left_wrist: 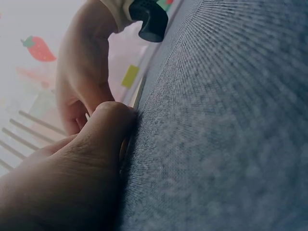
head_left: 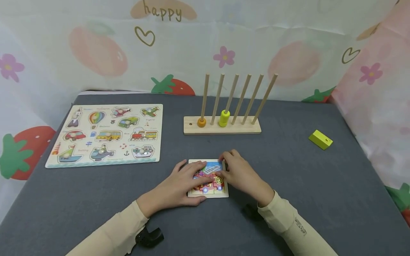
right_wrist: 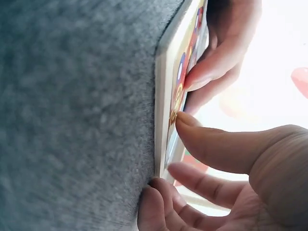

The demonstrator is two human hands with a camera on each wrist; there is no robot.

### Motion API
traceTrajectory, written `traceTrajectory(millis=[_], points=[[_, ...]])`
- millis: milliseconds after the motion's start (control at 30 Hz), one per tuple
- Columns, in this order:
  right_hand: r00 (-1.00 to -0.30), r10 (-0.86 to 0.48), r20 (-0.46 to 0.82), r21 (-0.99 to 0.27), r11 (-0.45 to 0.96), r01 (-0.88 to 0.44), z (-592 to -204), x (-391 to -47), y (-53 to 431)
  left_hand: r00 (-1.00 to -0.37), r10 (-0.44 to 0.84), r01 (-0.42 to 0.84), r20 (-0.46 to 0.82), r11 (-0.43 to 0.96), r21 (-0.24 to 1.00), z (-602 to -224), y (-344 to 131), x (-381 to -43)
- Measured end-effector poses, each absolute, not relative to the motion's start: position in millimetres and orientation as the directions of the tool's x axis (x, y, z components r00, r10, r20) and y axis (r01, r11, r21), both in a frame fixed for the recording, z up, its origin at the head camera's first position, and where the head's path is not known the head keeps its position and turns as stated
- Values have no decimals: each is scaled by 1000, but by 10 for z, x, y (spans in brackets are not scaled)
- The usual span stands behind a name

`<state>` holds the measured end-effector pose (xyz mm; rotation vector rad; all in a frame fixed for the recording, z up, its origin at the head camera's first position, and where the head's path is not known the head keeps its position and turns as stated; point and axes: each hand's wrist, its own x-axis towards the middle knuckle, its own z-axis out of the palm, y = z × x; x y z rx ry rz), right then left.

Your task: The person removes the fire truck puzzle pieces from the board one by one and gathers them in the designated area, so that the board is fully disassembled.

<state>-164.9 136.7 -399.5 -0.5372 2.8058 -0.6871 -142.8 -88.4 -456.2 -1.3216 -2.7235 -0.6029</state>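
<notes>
A small jigsaw puzzle (head_left: 209, 190) in a pale wooden frame lies flat on the grey tabletop, its picture bright red, blue and yellow. My left hand (head_left: 180, 185) rests over its left part with fingers stretched across the picture and the thumb along the near edge. At the right side, my right hand (head_left: 241, 174) grips the frame's edge. Its thumb (right_wrist: 207, 142) presses on the picture, while the other fingers curl at the edge by the cloth. In the left wrist view, the left thumb (left_wrist: 103, 130) hides most of the puzzle.
Behind the puzzle stands a wooden peg rack (head_left: 192, 130) with several upright rods, an orange bead (head_left: 201, 122) and stacked yellow-green beads (head_left: 224, 118). A vehicle picture board (head_left: 105, 137) lies at the left. A yellow block (head_left: 320, 139) sits at the right.
</notes>
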Motion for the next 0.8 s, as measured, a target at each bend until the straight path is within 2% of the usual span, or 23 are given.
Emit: traceTrajectory(millis=[300,533,800], points=[[-909,-411,-62,-472,815,-337,-4000,-1653,1364,-638,726,763,258,549,342,-4582,-890,-1451],[-913,-407,-35,-472,812,-344,-4062,-1685,1360,-674,704,726,223,578,371,-4605,-893,-1459],[-908,-417,-34,-498,795,-347,-4090,-1691,1355,-672,701,729,238,570,379,-4602,-891,-1458]])
